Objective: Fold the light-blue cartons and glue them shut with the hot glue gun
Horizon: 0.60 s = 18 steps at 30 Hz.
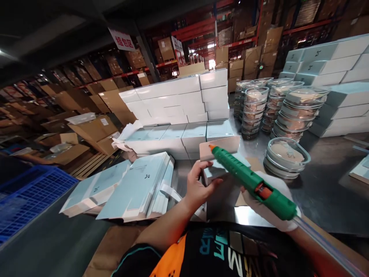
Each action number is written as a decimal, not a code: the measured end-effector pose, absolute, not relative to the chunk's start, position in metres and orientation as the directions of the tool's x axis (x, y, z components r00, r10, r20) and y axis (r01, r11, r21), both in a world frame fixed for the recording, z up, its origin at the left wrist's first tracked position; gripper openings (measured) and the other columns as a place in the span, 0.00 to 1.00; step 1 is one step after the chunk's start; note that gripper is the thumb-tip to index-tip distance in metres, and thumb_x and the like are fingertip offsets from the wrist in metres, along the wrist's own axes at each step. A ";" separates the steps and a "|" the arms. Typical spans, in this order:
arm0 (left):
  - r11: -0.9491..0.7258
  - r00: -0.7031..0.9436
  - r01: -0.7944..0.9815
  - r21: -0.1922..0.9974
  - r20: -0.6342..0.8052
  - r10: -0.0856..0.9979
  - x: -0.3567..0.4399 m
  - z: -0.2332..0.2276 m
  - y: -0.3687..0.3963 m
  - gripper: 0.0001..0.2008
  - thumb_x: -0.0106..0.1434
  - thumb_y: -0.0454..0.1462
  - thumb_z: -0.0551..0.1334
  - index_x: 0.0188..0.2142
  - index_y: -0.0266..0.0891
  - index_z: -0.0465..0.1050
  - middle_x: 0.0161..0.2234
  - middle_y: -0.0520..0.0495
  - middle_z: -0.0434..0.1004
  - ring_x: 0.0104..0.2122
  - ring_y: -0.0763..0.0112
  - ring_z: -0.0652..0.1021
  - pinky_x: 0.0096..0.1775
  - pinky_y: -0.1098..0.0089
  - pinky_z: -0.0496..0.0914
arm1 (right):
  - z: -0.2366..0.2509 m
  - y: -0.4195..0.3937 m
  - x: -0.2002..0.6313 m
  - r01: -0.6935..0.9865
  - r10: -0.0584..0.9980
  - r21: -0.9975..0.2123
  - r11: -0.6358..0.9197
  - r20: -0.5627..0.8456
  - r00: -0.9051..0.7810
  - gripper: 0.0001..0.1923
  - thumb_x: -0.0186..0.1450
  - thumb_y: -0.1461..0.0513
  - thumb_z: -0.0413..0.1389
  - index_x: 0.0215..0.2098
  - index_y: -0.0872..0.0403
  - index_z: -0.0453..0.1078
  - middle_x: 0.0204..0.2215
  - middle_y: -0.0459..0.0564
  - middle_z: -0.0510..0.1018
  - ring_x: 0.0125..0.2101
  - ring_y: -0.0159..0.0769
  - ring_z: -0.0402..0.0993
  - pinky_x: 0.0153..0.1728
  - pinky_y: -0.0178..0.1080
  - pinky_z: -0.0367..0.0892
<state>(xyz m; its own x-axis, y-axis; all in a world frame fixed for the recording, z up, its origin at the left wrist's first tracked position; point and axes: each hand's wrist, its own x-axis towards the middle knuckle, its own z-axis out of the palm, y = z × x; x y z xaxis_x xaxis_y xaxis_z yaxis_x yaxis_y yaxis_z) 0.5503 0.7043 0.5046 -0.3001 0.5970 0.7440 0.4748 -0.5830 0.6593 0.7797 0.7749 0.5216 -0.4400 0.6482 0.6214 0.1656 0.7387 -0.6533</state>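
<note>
My left hand [199,184], bare, grips the near left end of a small light-blue and white carton [216,171], thumb and fingers around it. An end flap [220,148] of the carton stands up. In my right hand [269,200], which wears a white glove, is a green hot glue gun [250,177]. Its orange nozzle [212,147] points left, right at the raised flap; whether it touches cannot be told. A clear glue stick [325,242] trails from the gun's back end. Part of the carton is hidden behind the gun.
Flat light-blue cartons [129,188] lie stacked to the left. Rows of white boxes [170,100] form a wall behind. Clear round containers [286,154] stand in stacks on the metal table [319,165] at right, before more boxes [343,96]. A blue crate [31,200] is at far left.
</note>
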 end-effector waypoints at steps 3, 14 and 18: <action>-0.599 -0.271 0.500 0.625 0.770 0.577 0.553 0.501 0.706 0.21 0.61 0.47 0.78 0.49 0.44 0.79 0.43 0.46 0.81 0.43 0.61 0.81 0.46 0.66 0.73 | 0.525 0.770 0.766 0.165 0.499 -0.483 0.860 0.727 -0.471 0.07 0.64 0.56 0.62 0.30 0.49 0.75 0.22 0.46 0.77 0.23 0.37 0.74 0.27 0.39 0.71; -0.500 -0.465 0.392 0.772 0.635 0.617 0.543 0.503 0.699 0.27 0.57 0.55 0.78 0.47 0.42 0.80 0.41 0.46 0.81 0.39 0.61 0.80 0.41 0.67 0.73 | 0.477 0.831 0.795 0.032 0.963 -0.984 0.177 0.166 -0.215 0.23 0.62 0.40 0.65 0.39 0.48 0.74 0.31 0.51 0.83 0.22 0.40 0.73 0.23 0.42 0.72; -0.474 -0.511 0.291 0.831 0.554 0.657 0.536 0.503 0.702 0.33 0.54 0.61 0.77 0.48 0.41 0.81 0.40 0.45 0.81 0.39 0.60 0.79 0.41 0.66 0.72 | 0.442 0.854 0.804 0.075 0.924 -0.976 -0.207 -0.220 -0.313 0.32 0.68 0.33 0.52 0.40 0.52 0.76 0.28 0.58 0.83 0.19 0.44 0.73 0.19 0.45 0.69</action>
<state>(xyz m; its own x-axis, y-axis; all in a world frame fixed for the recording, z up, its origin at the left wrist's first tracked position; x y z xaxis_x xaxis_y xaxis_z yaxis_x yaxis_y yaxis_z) 0.5363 0.7018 0.5027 -0.5108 0.6570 0.5545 0.2915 -0.4744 0.8306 0.8041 0.8535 0.4420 -0.3130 0.9240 -0.2197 0.0752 -0.2065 -0.9756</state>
